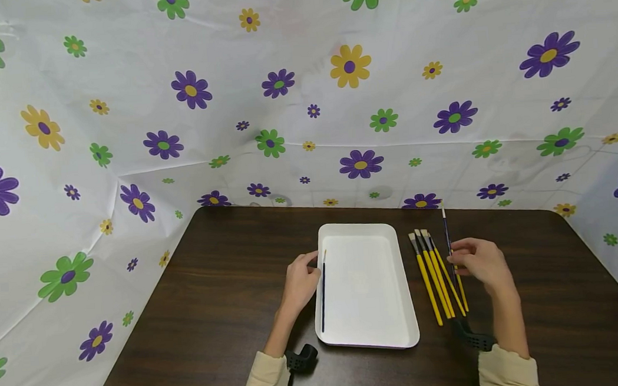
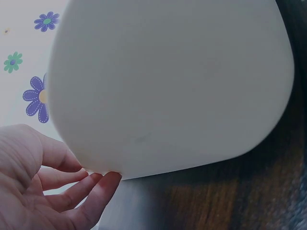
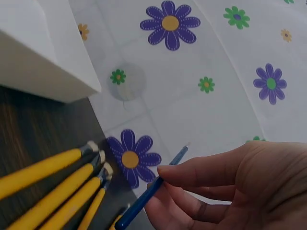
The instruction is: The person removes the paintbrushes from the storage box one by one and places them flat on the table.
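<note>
A white tray (image 1: 365, 284) lies on the table, and my left hand (image 1: 300, 283) pinches its left rim between thumb and fingers. In the left wrist view the left hand (image 2: 62, 187) grips the edge of the tray (image 2: 172, 96). One thin dark paintbrush (image 1: 323, 292) lies inside along the tray's left wall. My right hand (image 1: 480, 262) pinches a thin blue paintbrush (image 1: 446, 226) above the table, bristles pointing away. The right wrist view shows this blue brush (image 3: 148, 194) between thumb and fingers. Several yellow-handled paintbrushes (image 1: 428, 283) lie between tray and right hand.
The dark wooden table (image 1: 230, 292) meets a white flower-patterned cloth (image 1: 303, 99) at the back and sides. A black wrist mount (image 1: 301, 359) sits on the left wrist and another (image 1: 477, 339) on the right.
</note>
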Action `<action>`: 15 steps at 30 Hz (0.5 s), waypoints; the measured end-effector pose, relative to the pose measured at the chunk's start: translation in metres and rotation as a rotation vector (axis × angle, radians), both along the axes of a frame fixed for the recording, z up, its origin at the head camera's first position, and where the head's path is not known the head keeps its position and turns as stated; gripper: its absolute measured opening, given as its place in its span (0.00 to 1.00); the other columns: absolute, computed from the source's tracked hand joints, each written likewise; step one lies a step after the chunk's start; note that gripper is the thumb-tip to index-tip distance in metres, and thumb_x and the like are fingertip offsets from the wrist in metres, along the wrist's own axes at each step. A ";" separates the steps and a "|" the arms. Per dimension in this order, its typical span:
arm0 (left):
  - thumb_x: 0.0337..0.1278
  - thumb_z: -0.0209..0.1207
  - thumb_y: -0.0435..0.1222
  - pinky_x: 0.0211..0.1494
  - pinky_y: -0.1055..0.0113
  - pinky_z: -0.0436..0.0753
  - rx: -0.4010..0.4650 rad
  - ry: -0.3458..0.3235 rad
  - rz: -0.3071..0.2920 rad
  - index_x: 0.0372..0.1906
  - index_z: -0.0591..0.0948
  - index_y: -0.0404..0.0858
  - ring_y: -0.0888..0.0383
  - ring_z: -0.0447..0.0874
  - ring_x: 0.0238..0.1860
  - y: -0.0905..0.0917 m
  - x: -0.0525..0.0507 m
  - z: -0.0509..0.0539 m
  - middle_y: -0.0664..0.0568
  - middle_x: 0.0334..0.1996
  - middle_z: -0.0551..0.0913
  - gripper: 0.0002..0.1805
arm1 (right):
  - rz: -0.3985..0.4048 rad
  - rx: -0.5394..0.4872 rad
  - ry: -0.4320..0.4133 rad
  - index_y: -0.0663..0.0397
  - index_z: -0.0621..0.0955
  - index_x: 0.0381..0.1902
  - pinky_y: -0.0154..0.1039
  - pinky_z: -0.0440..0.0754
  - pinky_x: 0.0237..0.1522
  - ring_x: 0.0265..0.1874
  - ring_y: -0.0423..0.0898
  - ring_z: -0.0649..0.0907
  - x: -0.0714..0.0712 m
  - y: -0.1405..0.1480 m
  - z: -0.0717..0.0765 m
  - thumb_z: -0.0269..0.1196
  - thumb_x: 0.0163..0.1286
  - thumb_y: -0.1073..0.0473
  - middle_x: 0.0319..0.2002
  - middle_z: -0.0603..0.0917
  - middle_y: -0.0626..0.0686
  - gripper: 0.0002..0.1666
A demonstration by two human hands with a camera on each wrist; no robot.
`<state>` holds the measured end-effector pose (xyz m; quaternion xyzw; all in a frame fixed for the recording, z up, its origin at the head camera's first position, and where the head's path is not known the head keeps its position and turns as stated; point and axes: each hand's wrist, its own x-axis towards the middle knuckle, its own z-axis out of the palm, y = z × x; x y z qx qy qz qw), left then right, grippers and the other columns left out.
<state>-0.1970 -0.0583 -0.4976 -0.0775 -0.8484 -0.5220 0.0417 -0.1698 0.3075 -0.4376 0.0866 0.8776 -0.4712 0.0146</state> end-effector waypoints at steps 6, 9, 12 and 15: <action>0.61 0.52 0.23 0.42 0.56 0.86 -0.007 0.004 0.005 0.62 0.81 0.26 0.49 0.87 0.40 0.000 0.001 0.000 0.36 0.54 0.83 0.24 | -0.028 0.032 -0.024 0.85 0.74 0.57 0.43 0.89 0.35 0.32 0.46 0.86 0.003 0.015 -0.005 0.59 0.74 0.69 0.42 0.83 0.69 0.21; 0.61 0.52 0.23 0.41 0.57 0.86 -0.011 0.003 0.006 0.62 0.81 0.26 0.49 0.87 0.40 0.000 0.000 0.000 0.37 0.53 0.84 0.24 | -0.042 0.043 -0.030 0.85 0.75 0.57 0.40 0.89 0.34 0.33 0.46 0.85 0.005 0.021 -0.007 0.59 0.75 0.68 0.46 0.81 0.72 0.21; 0.61 0.52 0.23 0.42 0.56 0.86 -0.010 0.003 0.004 0.63 0.81 0.26 0.48 0.87 0.41 0.000 0.000 -0.001 0.37 0.54 0.83 0.24 | -0.052 0.043 -0.041 0.86 0.75 0.56 0.39 0.88 0.33 0.32 0.44 0.85 0.006 0.026 -0.009 0.59 0.74 0.69 0.45 0.81 0.72 0.21; 0.61 0.52 0.23 0.42 0.54 0.87 -0.005 0.007 0.003 0.62 0.81 0.26 0.47 0.87 0.41 0.001 0.000 -0.001 0.36 0.53 0.83 0.24 | -0.064 0.046 -0.058 0.86 0.75 0.54 0.39 0.88 0.32 0.29 0.44 0.85 0.006 0.029 -0.011 0.60 0.73 0.69 0.43 0.81 0.70 0.20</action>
